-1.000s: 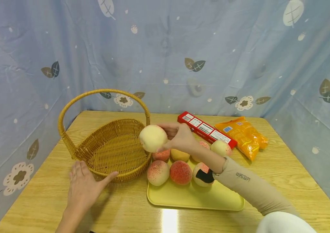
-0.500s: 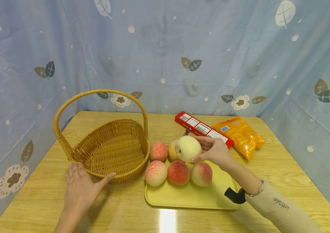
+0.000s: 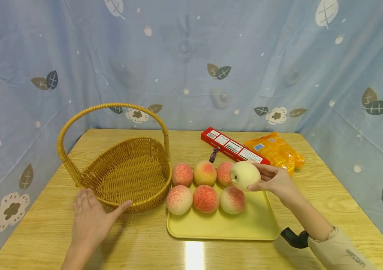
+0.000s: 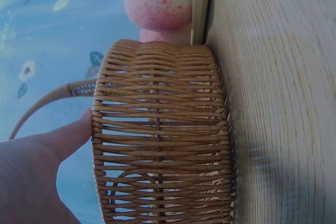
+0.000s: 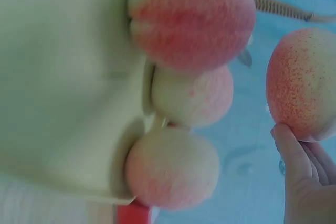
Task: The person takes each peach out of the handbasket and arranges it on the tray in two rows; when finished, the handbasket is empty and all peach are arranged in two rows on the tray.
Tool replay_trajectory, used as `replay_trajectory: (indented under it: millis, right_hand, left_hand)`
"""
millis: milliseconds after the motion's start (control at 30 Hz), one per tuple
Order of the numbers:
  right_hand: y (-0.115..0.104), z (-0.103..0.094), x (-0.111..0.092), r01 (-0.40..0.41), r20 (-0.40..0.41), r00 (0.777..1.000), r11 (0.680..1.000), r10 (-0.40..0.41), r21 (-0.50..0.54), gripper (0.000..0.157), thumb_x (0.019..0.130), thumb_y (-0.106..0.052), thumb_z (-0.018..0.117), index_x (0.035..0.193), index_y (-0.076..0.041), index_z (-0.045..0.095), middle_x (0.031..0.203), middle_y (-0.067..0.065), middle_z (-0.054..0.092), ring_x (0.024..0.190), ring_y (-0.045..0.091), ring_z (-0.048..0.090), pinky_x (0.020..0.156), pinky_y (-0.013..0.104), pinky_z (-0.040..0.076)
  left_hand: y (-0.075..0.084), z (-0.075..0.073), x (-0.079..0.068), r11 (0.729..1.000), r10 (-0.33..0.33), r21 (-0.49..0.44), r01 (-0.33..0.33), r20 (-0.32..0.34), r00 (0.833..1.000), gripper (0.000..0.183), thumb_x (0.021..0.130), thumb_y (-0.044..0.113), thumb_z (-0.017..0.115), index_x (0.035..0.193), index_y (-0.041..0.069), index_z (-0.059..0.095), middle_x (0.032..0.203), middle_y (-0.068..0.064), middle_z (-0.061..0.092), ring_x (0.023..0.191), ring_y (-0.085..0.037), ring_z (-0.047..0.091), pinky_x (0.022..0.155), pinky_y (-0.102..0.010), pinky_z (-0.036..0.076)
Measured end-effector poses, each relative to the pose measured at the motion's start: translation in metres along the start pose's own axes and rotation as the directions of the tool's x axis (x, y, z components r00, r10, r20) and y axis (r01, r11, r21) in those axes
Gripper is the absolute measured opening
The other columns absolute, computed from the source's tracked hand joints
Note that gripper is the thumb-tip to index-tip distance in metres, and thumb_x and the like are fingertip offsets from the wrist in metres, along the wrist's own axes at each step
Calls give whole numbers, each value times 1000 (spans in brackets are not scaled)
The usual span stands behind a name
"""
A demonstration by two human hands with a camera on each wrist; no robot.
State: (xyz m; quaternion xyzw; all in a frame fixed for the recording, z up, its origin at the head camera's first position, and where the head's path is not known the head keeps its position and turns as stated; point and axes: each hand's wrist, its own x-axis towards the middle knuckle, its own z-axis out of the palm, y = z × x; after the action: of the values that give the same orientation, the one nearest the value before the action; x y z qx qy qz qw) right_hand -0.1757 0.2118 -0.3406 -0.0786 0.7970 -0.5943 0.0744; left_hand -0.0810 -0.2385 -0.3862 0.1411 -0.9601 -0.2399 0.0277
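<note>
My right hand (image 3: 279,183) holds a pale peach (image 3: 244,176) by its sides, raised over the back right of a yellow tray (image 3: 223,228). The same peach (image 5: 304,85) shows in the right wrist view, thumb and fingers on its lower end. Several pink and cream peaches (image 3: 206,198) sit in two rows on the tray; one more peach (image 5: 172,168) is masked in the head view by the held one. My left hand (image 3: 91,221) rests against the near left side of a handled wicker basket (image 3: 144,205), thumb spread along its rim. The basket's woven bottom shows.
Behind the tray lie a small purple wrapped item (image 3: 214,155) and a long red box (image 3: 233,146). Beside the box is an orange packet (image 3: 277,152). The basket stands close to the tray's left edge, its tall handle (image 3: 111,106) arching up. A blue patterned curtain (image 3: 177,67) surrounds the table.
My right hand has carried the pale peach from the basket's right rim rightwards, over the tray's back right. The left hand stays at the basket. The head view has shifted slightly.
</note>
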Motion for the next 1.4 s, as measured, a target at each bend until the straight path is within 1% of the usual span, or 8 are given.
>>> replay_trajectory:
  millis: [200, 333, 500, 667, 833, 1000, 1100, 1400]
  right_hand:
    - [18, -23, -13, -85, -28, 996, 993, 83, -77, 77, 79, -8, 79, 141, 14, 39, 139, 28, 47, 101, -1, 61, 83, 18, 52]
    - [35, -33, -21, -140, -26, 990, 980, 138, -138, 75, 80, -11, 79, 140, 15, 40, 139, 30, 47, 109, 13, 62, 83, 19, 51]
    - [51, -32, -26, -166, -47, 986, 964, 159, -210, 75, 77, -11, 82, 135, 16, 45, 134, 30, 52, 114, 32, 61, 80, 20, 53]
    - [57, -24, -26, -123, -60, 992, 935, 109, -333, 75, 73, -16, 86, 131, 15, 51, 129, 29, 57, 114, 40, 60, 82, 29, 56]
    - [53, -17, -23, -45, -29, 999, 878, 36, -477, 79, 70, -25, 88, 130, 13, 53, 127, 30, 57, 111, 43, 61, 85, 42, 56]
    - [49, -17, -22, -10, 18, 1000, 849, 23, -528, 81, 72, -26, 87, 132, 13, 51, 130, 32, 54, 113, 45, 59, 88, 47, 54]
    - [48, -18, -22, -4, 36, 999, 845, 28, -534, 81, 73, -25, 86, 134, 14, 49, 131, 33, 53, 114, 46, 57, 89, 49, 53]
    - [51, -18, -23, -3, 51, 998, 868, 32, -497, 86, 74, -26, 85, 137, 15, 43, 135, 34, 49, 120, 50, 51, 93, 53, 50]
  left_hand:
    - [0, -1, -1, 1000, 0, -2, 0, 5, 1000, 129, 82, 73, 55, 138, -29, -1, 146, -47, -8, 137, -60, -3, 112, -64, -2]
    - [-1, -1, -2, 1000, -3, 5, 3, 17, 1000, 129, 83, 73, 55, 138, -29, -2, 146, -47, -8, 137, -59, -4, 113, -63, -3]
    - [-1, -3, -2, 1000, -8, 4, 7, 24, 1000, 129, 83, 73, 54, 138, -29, -3, 146, -47, -9, 137, -59, -5, 113, -63, -3]
    - [-1, -3, -2, 1000, -10, -1, 10, 25, 1000, 128, 84, 72, 54, 137, -29, -2, 145, -47, -9, 137, -59, -5, 113, -63, -3]
    - [-2, -2, -2, 1000, -8, 0, 8, 21, 1000, 127, 84, 72, 54, 137, -30, -1, 145, -48, -8, 136, -60, -3, 112, -65, -1]
    - [-2, -2, -2, 1000, -1, 3, 1, 15, 1000, 127, 84, 71, 54, 137, -30, -1, 145, -48, -7, 136, -61, -3, 112, -66, 0]
    - [-1, -1, -1, 1000, -1, 3, 1, 17, 1000, 127, 84, 72, 54, 137, -30, -1, 145, -48, -8, 136, -60, -4, 112, -65, -1]
    - [-1, -1, 0, 1000, 1, 13, -1, 19, 1000, 127, 85, 71, 54, 137, -30, -1, 145, -48, -7, 137, -60, -4, 112, -65, -1]
